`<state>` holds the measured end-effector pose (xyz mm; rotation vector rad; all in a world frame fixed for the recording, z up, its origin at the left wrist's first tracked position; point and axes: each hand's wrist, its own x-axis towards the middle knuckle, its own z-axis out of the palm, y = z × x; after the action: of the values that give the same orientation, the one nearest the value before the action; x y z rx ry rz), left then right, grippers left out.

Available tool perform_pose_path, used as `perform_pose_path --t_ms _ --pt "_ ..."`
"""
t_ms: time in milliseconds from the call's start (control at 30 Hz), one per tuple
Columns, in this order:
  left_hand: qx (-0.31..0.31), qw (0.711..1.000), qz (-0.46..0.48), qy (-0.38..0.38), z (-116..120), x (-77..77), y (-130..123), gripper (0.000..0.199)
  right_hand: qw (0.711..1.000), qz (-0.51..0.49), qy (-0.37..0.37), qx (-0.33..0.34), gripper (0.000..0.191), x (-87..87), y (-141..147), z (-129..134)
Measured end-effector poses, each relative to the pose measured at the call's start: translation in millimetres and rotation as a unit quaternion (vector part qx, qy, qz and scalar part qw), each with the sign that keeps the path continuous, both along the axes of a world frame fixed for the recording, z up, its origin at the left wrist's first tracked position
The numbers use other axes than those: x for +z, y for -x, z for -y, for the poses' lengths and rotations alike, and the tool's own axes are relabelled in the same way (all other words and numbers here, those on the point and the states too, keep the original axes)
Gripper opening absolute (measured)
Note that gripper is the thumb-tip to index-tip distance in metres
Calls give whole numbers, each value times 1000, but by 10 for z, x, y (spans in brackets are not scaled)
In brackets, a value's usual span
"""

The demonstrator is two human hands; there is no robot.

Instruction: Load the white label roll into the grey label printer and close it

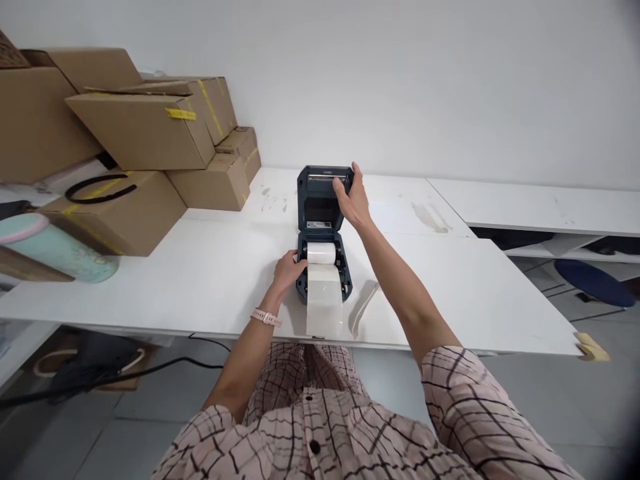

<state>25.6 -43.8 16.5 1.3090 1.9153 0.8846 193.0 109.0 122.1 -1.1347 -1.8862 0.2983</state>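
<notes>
A dark label printer (302,285) stands on the white table with its lid (323,207) raised. My right hand (353,199) grips the lid's right edge, thumb on the inner side and fingers behind. At the printer's left side is my left hand (289,270), its thumb at the rim and the other fingers partly hidden by the body. Inside the printer sits a white label roll (321,253). From it a strip of labels (324,307) runs out over the front, toward the table's near edge. A curled strip of paper (364,310) lies to the right.
Cardboard boxes (145,130) are stacked at the left, with a black ring-shaped band (100,190) on one. A mint-green tumbler (60,247) lies tilted beside them. The white table (210,267) meets the wall behind. A blue stool (595,283) stands at the right.
</notes>
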Motion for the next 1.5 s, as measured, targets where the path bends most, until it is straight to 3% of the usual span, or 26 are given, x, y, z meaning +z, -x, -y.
perform_pose_path --t_ms 100,200,333,467,567,667,800,867,933,1000,1100,1200,1267,1367,1500 --pt "-2 999 -40 12 -52 16 3 50 996 57 -75 11 74 104 -42 123" --pt "-8 998 -65 11 -91 22 13 49 975 163 -116 95 69 83 -66 463" --pt "-26 991 -133 1 -97 19 -9 42 922 316 24 221 83 -270 -15 596" --pt "-40 985 -165 1 -88 26 -34 39 886 369 133 246 104 -643 131 341" --pt "-28 985 -169 7 -82 36 -48 37 864 395 172 262 113 -728 210 243" --pt "-21 988 -152 6 -74 52 -56 38 861 362 177 311 114 -597 127 306" --pt "-24 993 -119 -6 -55 59 -56 39 876 227 143 400 108 -175 -312 485" --pt "-23 993 -111 -13 -46 48 -57 40 887 156 141 411 106 7 -621 515" --pt "-19 995 -101 -18 -39 30 -61 39 904 96 164 384 105 60 -924 451" --pt "-14 996 -88 -22 -38 10 -66 38 921 48 192 336 104 -57 -1172 305" --pt "-4 997 -70 -28 -47 -24 -70 38 934 -16 236 269 104 -480 -1374 51" --pt "2 998 -58 -36 -58 -58 -64 39 932 -65 269 232 104 -948 -1381 -87" --pt "1 998 -48 -42 -58 -77 -57 39 932 -80 279 215 101 -1161 -1336 -101" --pt "-4 998 -34 -51 -50 -90 -49 37 928 -89 307 190 103 -1277 -1349 -49" --pt "-5 999 -23 -46 -49 -89 -49 34 900 -146 347 218 100 -1214 -1712 193"
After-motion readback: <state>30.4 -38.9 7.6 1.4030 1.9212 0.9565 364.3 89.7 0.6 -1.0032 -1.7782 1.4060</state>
